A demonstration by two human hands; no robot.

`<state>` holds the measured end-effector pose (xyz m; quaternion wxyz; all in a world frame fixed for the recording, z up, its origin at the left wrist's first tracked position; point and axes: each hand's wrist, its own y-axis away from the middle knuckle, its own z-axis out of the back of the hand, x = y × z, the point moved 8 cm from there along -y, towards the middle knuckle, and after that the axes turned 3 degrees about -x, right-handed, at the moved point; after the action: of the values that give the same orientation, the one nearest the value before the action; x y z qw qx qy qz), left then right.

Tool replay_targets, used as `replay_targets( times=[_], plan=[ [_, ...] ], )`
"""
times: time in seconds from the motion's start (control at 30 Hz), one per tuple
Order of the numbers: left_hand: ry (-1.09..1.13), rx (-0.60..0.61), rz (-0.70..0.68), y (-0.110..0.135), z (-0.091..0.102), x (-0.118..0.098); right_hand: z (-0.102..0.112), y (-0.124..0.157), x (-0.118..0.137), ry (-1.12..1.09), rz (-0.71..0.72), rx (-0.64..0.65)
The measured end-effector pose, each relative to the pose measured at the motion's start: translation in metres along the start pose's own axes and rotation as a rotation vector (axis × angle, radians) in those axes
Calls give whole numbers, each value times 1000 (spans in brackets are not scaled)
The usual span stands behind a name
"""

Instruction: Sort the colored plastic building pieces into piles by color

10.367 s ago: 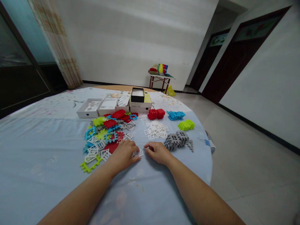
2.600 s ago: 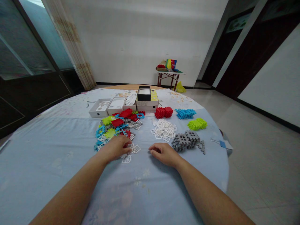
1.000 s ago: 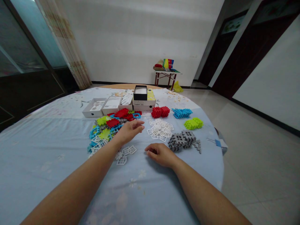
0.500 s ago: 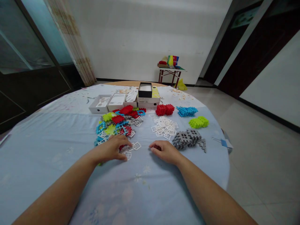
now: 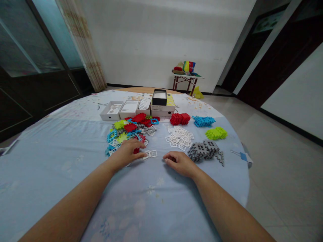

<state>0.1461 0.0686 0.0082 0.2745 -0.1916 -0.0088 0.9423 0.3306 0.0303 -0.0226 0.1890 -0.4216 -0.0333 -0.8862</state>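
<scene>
My left hand (image 5: 130, 151) is over the near right side of a mixed pile of plastic building pieces (image 5: 130, 127). Its thumb and fingers are apart, and the thumb lies by a loose white lattice square (image 5: 153, 153). The palm hides what lies underneath. To the right, my right hand (image 5: 179, 162) rests on the cloth, fingers loosely curled with a small gap at the thumb and nothing visible between them. Beyond it lies a heap of white lattice squares (image 5: 179, 137). Just right of this hand are grey interlocking pieces (image 5: 204, 150).
Red pieces (image 5: 180, 118), blue pieces (image 5: 203, 121) and lime pieces (image 5: 216, 133) form separate groups on the right. Behind the mixed pile stand open white boxes (image 5: 110, 116) and a black box (image 5: 159, 97). A blue clip (image 5: 243, 156) sits at the right table edge.
The view has shifted slightly, moving everything a little to the right. My left thumb has moved up closer to the fingers, and a white piece beside it is no longer visible. My right hand keeps its pose.
</scene>
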Motion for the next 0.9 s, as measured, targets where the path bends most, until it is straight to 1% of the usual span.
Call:
replay_targets(
  times=[0.1,0.2,0.27,0.37,0.47,0.63,0.7,0.73,0.83,0.9],
  plan=[
    [-50,60,-7,4,5,1,0,0,1,5,3,1],
    [-115,123,-6,7,3,1,0,0,1,3,10,4],
    [-139,136,-1,8,1,0,0,-1,2,3,15,2],
    [-142,117,11,7,0,-3,0,-1,1,1,13,4],
    [-50,74,39,7,7,-7,-1,0,1,1,9,13],
    [298,-30,118,2,25,-17,1,0,3,18,16,10],
    [362,-21,135,-5,24,-22,2,0,5,28,18,10],
    [372,1,137,-10,20,-26,2,-1,5,31,19,10],
    [393,55,135,-34,3,-38,2,-1,6,25,22,2],
    [452,26,135,-54,-7,-46,2,-1,5,15,19,-3]
  ],
)
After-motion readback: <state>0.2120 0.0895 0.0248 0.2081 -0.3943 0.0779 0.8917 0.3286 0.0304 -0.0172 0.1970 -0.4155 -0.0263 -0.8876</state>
